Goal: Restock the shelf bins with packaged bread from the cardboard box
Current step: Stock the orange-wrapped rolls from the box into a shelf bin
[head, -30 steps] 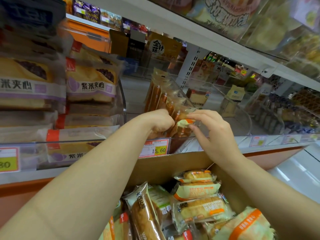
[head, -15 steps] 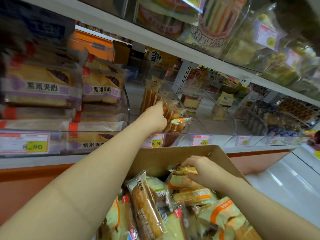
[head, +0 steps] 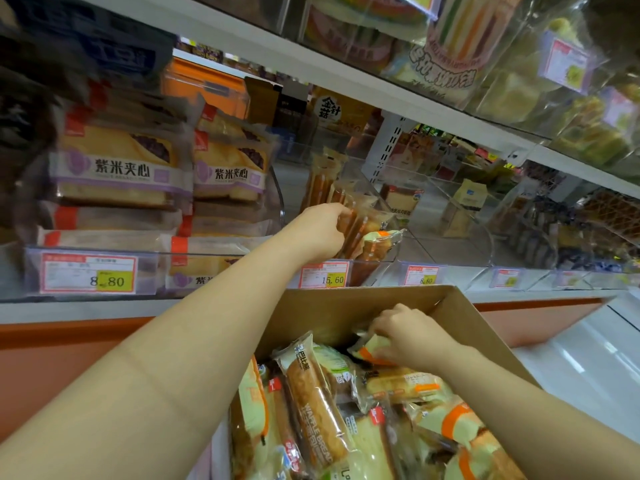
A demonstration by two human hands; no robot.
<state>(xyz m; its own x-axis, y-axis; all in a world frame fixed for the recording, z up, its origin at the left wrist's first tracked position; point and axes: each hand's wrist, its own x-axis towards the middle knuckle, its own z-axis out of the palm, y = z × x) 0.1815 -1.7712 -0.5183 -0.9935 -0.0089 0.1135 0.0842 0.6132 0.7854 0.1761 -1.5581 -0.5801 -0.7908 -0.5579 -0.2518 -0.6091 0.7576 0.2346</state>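
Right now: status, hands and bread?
Left hand holds upright packs in the bin. Right hand grips an orange-striped pack in the box. Nothing blocking.

An open brown cardboard box (head: pixel 346 313) stands before and below the white shelf (head: pixel 69 310). In the clear plastic bin (head: pixel 381 252) behind it, the left hand (head: pixel 322 233) holds upright clear-wrapped bread packets (head: pixel 360 223). Stacked purple-banded sandwich packs (head: pixel 117 171) lie in the next bin to the left. The right hand (head: pixel 408 337) grips an orange-striped packet (head: pixel 367 351) at the back of the box.

Cardboard box (head: pixel 332 317): matt brown, lower centre. Bread packs (head: pixel 313 407): glossy plastic film. Shelf bin (head: pixel 391 206), centre: clear glossy plastic.
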